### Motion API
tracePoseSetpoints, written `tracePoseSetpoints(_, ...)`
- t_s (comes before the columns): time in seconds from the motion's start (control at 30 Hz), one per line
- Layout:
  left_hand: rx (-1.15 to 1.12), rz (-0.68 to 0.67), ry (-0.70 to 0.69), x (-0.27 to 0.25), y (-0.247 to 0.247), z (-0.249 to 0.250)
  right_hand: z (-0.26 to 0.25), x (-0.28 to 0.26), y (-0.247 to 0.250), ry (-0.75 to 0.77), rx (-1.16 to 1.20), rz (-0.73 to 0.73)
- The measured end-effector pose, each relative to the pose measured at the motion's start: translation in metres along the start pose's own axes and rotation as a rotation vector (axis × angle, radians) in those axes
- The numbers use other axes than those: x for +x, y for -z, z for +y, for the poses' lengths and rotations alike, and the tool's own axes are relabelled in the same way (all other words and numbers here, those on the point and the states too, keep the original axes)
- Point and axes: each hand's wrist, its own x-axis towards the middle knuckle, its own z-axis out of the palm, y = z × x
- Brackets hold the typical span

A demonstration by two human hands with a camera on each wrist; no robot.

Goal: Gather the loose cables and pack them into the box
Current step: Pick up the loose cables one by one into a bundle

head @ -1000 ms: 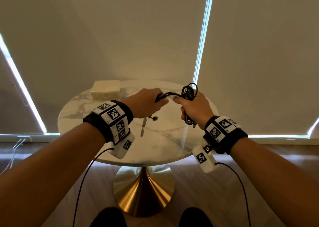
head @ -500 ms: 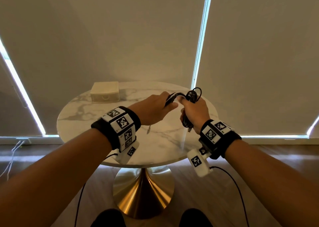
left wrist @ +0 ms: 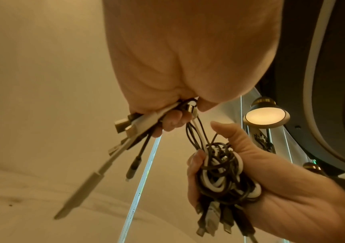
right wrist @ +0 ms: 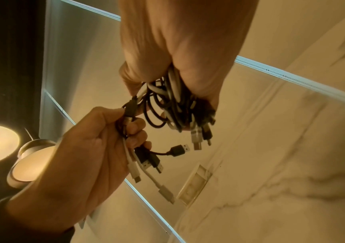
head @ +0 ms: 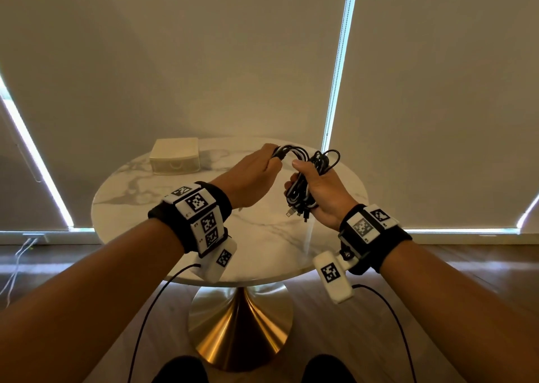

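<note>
A tangle of black and white cables (head: 303, 178) hangs between both hands above the round marble table (head: 145, 202). My right hand (head: 318, 190) grips the coiled bundle (left wrist: 221, 172), with several plugs (right wrist: 198, 136) sticking out below the fist. My left hand (head: 256, 169) grips the other ends of the cables (left wrist: 138, 121); their connectors (right wrist: 146, 162) dangle under its fingers. The cream box (head: 175, 155) sits shut at the table's far left, well clear of both hands.
The table stands on a brass cone base (head: 239, 324) over a wooden floor. Drawn blinds (head: 204, 62) fill the background. A white cord (head: 17, 263) trails on the floor at the left. Round lamps (left wrist: 265, 116) show behind the hands.
Both hands have lifted the cables a little and drawn slightly apart. The right hand has rolled so its palm and the coiled bundle face me. No connector hangs down toward the table now.
</note>
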Motion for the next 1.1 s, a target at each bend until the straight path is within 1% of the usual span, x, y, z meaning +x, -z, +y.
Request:
tracePoseSetpoints(0.13,0.114,0.054,-0.087,0.007,0.001,-0.009,-0.002,-0.004,-0.006,-0.029,0.04,-0.012)
tracePoseSetpoints(0.27,0.098,0.017,-0.095,0.004,-0.009,-0.008,-0.001,-0.006,-0.013,-0.039,0.083,-0.053)
tracePoseSetpoints(0.33,0.092,0.007,-0.12,0.004,-0.011,-0.006,0.003,-0.006,-0.016,-0.034,0.102,-0.038)
tracePoseSetpoints(0.43,0.117,-0.049,-0.145,0.002,-0.013,-0.004,0.006,-0.006,-0.018,-0.053,0.176,0.006)
tracePoseSetpoints(0.53,0.154,-0.058,-0.127,-0.001,-0.017,-0.001,0.004,-0.005,-0.018,-0.072,0.219,0.054)
tracePoseSetpoints(0.67,0.348,-0.007,-0.19,0.0,-0.017,-0.006,0.005,-0.002,-0.016,-0.053,0.3,0.096)
tracePoseSetpoints(0.7,0.35,0.028,-0.222,0.0,-0.018,-0.008,0.005,-0.002,-0.016,-0.049,0.312,0.109)
tracePoseSetpoints(0.8,0.226,0.18,-0.342,-0.003,-0.021,-0.012,0.003,0.0,-0.018,-0.046,0.339,0.143)
tracePoseSetpoints(0.87,0.226,0.245,-0.436,-0.005,-0.022,-0.015,0.0,0.002,-0.017,-0.048,0.353,0.176)
tracePoseSetpoints(0.93,0.255,0.258,-0.508,-0.006,-0.021,-0.019,-0.004,0.005,-0.014,-0.065,0.368,0.193)
tracePoseSetpoints(1.03,0.286,0.275,-0.571,-0.005,-0.018,-0.021,-0.005,0.003,-0.013,-0.085,0.392,0.148)
tracePoseSetpoints(1.1,0.256,0.284,-0.588,-0.006,-0.016,-0.019,-0.006,0.0,-0.012,-0.071,0.394,0.111)
